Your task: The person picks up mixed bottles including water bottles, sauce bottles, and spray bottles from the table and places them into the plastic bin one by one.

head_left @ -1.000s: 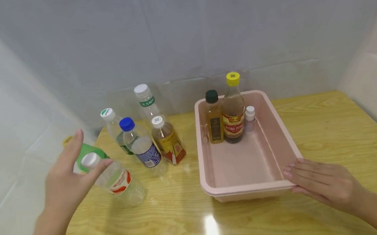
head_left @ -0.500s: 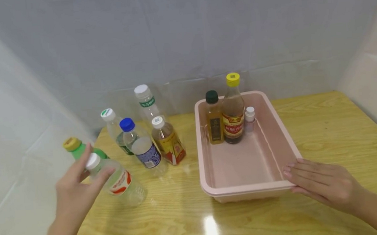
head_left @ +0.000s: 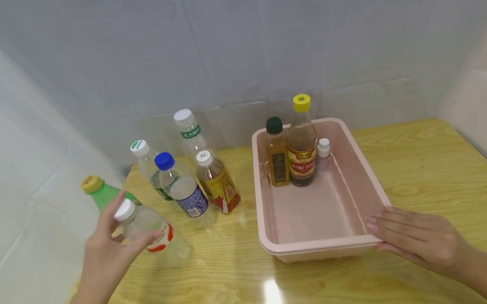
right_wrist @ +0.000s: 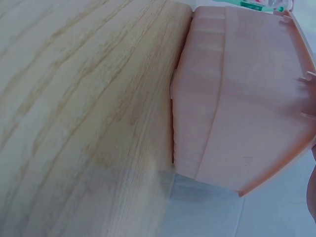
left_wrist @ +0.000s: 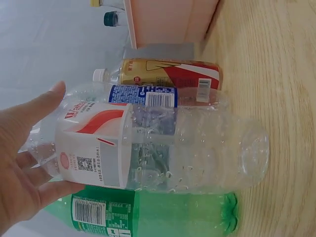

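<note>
My left hand (head_left: 111,250) holds a clear water bottle (head_left: 175,248) with a white cap and a red-and-white label, thumb on one side and fingers on the other. In the left wrist view the bottle (left_wrist: 197,148) fills the middle, with the fingers (left_wrist: 54,192) round its upper part. Just behind it stands a green bottle (head_left: 105,194) with a yellow cap, partly hidden by the hand. My right hand (head_left: 422,238) rests with straight fingers on the front right corner of a pink plastic basin (head_left: 324,245). Only a sliver of that hand shows in the right wrist view.
Inside the basin stand a dark-capped bottle (head_left: 277,156), a yellow-capped sauce bottle (head_left: 302,161) and a small white-capped bottle (head_left: 323,155). Left of it are a brown drink bottle (head_left: 218,182), a blue-capped bottle (head_left: 186,190) and two white-capped clear bottles (head_left: 190,132). Pale sheeting surrounds the wooden table (head_left: 220,292).
My left hand has moved right and down and closed round the water bottle, whose cap has shifted slightly right. The green bottle's cap has come into fuller view. The right hand stays put.
</note>
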Demonstrator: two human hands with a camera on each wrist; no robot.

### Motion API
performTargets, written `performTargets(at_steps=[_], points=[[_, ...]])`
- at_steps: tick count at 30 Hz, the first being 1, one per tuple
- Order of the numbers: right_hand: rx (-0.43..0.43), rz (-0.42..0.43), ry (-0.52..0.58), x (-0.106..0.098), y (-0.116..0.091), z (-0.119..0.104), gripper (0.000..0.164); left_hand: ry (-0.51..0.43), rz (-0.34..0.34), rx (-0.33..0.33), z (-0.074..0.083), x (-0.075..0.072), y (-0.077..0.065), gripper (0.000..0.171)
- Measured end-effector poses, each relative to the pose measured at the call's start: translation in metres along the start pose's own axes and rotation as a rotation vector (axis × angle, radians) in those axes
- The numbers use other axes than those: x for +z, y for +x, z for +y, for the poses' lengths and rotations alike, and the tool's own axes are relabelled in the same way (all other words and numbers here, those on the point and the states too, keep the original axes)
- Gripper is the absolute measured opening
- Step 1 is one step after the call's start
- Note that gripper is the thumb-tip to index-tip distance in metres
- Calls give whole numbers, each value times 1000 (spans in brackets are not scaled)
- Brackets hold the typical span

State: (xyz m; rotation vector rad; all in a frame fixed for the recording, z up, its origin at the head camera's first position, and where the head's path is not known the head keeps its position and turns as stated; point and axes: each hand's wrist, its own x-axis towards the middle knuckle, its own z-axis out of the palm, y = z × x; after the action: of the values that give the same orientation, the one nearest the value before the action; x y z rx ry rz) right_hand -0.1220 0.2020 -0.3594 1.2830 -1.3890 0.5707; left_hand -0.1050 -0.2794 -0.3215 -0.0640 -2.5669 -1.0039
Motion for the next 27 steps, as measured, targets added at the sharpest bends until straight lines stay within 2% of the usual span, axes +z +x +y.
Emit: performTargets(at_steps=[6, 15, 22, 27], points=[[0, 5, 11, 0, 0, -1, 23, -6, -25, 50, 6, 5, 2, 101], [-6, 11, 8, 1, 3, -1, 23, -61, -39, 210, 9, 13, 3, 107], [1, 9, 9, 1, 4, -2, 24, -16, -83, 185, 18, 17, 4, 103], [5, 9, 10, 1, 5, -2, 23, -35, -138, 218, 27, 20, 8, 101]])
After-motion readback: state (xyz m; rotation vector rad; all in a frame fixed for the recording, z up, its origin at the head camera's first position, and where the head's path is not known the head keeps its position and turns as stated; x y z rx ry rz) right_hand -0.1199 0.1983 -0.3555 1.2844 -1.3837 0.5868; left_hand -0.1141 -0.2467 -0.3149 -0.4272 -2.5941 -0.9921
